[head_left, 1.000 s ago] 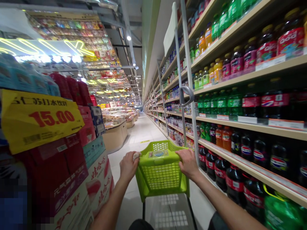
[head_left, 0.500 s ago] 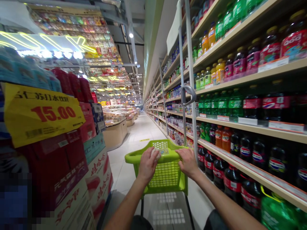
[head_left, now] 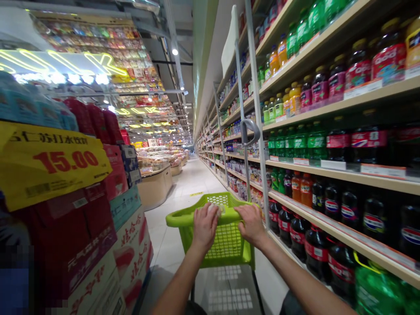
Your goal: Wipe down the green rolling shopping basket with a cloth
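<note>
A lime-green shopping cart stands in front of me in the aisle, its basket of open mesh. My left hand is closed over the middle of its handle bar, with something small and whitish showing beside the fingers. Toward the handle's right end, my right hand is closed on the bar too, fingers curled over the top. Both forearms reach up from the bottom of the view.
Shelves of drink bottles line the right side, with a ladder against them. Stacked cartons and a yellow price sign are close on the left. The tiled aisle runs ahead past display bins.
The view has shifted slightly, and the price sign, shelves and ladder sit a little further left. Both hands remain on the cart handle; my left hand has shifted a little right along it.
</note>
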`<state>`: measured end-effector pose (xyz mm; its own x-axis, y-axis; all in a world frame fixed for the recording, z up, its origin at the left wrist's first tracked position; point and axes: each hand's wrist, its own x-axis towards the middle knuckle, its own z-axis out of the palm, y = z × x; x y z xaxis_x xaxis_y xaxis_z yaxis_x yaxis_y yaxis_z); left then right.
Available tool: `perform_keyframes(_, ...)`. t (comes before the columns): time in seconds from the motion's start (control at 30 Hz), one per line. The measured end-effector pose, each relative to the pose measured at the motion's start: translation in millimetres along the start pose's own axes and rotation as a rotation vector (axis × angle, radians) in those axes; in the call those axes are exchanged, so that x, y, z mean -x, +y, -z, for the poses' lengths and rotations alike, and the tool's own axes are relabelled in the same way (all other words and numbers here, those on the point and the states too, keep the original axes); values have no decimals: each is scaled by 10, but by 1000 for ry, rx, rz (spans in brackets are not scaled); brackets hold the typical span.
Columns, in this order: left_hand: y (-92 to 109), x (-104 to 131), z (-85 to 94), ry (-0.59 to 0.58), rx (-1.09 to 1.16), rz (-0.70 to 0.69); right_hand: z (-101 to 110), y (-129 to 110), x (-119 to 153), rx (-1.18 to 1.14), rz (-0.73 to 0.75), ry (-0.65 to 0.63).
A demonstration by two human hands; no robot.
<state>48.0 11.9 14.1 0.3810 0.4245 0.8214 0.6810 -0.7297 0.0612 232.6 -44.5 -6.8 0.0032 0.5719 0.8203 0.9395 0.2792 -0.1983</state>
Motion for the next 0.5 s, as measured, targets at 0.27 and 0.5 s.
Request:
perform_keyframes(0.27,-493,69,151,155,-115,255,-7,9,5,-10,2,13)
perform_keyframes(0.5,359,-137,-163,-4,-20,-64,23,98,8,24,29,-22)
